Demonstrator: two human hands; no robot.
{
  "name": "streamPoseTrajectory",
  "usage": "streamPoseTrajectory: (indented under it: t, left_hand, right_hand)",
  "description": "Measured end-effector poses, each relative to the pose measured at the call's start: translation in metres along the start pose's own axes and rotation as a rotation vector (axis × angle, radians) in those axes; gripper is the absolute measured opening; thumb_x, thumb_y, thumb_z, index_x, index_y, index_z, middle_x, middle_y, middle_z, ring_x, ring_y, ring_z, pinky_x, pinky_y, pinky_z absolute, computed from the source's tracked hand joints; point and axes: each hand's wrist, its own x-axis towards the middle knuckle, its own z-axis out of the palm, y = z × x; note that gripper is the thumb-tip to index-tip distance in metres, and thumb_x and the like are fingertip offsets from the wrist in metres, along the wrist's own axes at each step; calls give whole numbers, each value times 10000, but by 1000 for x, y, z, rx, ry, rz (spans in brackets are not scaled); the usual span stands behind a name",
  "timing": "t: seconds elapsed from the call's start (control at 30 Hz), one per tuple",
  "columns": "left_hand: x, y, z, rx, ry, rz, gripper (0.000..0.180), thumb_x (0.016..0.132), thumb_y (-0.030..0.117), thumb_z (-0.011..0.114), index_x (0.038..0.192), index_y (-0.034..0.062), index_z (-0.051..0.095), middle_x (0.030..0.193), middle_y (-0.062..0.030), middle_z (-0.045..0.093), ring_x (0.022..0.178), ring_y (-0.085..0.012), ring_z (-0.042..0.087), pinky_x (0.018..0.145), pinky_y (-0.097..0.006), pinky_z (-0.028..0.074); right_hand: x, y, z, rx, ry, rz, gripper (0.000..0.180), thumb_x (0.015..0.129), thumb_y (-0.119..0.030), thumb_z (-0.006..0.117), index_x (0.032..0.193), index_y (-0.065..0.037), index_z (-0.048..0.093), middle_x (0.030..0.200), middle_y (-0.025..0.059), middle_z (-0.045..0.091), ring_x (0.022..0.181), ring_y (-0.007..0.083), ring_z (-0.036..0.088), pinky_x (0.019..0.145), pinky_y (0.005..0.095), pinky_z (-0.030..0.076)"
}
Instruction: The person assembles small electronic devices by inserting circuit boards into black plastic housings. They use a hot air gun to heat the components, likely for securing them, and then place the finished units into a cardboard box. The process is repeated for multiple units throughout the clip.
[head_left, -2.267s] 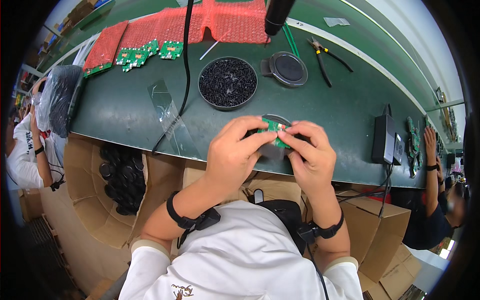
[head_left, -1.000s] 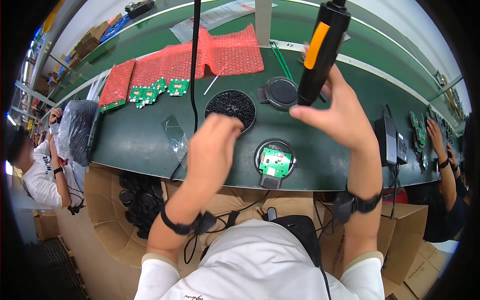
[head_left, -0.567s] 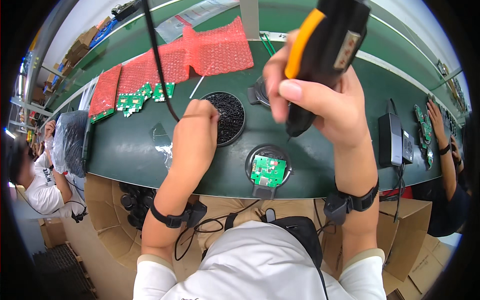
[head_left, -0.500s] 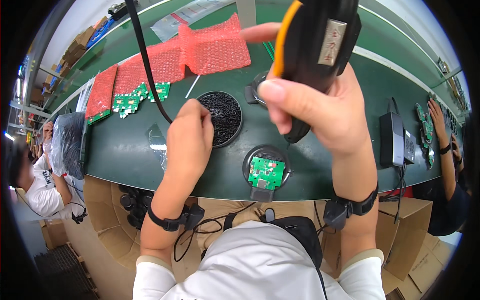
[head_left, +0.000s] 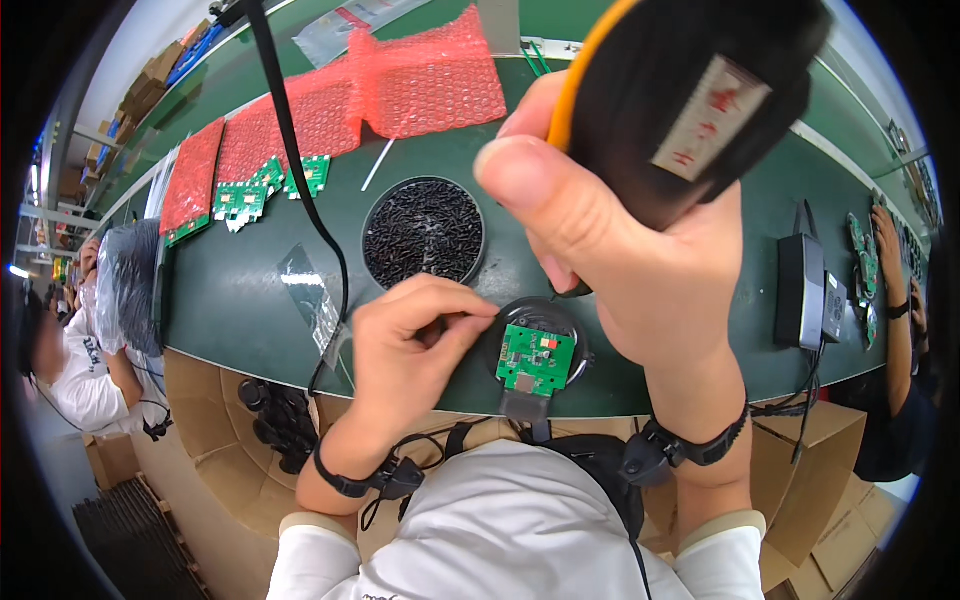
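Pinched at forefinger and thumb, the left hand [head_left: 415, 340] in the head view brings its tips close together just beside the left rim of a round black housing [head_left: 545, 312]; whether a small piece sits between them (they would hide one easily) I cannot tell. Half a second ago this hand was at the edge of the round dish [head_left: 483, 238] filled with short black pieces [head_left: 420, 240]; now it has left the dish and come over to the housing. That shift, as I judge it, moves the work from the dish to the green circuit board [head_left: 537, 360], which lies in the housing near the table's front edge, as it did then.

In that same view, the right hand [head_left: 620, 225] is wrapped firmly around a black-and-orange handheld tool [head_left: 690, 110], thumb along its side. Hand and tool loom larger than they did, beyond and to the right of the board; the working tip is mostly hidden behind the hand, so I cannot tell how near it stands. Loose green boards [head_left: 240, 203] lie by the red bubble wrap [head_left: 430, 90], apart from both hands.
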Motion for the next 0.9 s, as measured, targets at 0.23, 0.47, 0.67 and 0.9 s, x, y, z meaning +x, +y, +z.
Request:
streamPoseTrajectory:
  t: [0.23,0.47,0.67,0.9]
  left_hand:
    - [-13,-1,14,9,58,23,267,763,-70,813,997,59,796,852,-54,739,609,-97,561,541,-251,430]
    - [-20,-3,5,2,87,106,244,775,-58,794,987,64,806,847,-74,738,611,-138,586,557,-274,454]
    - [-22,-3,1,-2,57,80,237,780,-46,789,989,66,807,831,-75,731,619,-136,582,570,-275,458]
    - [-23,-1,4,-40,35,23,231,773,-15,806,987,71,810,785,-61,705,600,-132,540,558,-284,436]
  right_hand:
    - [-14,-12,23,49,-48,-30,244,971,-134,700,1077,36,561,600,11,479,429,86,408,414,245,353]
    - [-22,-14,31,44,-74,-55,189,1007,-136,647,1088,0,542,577,-7,456,431,79,389,421,245,334]
    - [-27,-13,32,36,-76,-79,175,1018,-147,630,1092,-17,540,574,-14,449,428,76,380,423,245,330]
    - [-30,-15,28,16,-72,-101,161,1030,-159,613,1093,-31,538,571,-20,443,425,73,373,423,246,326]
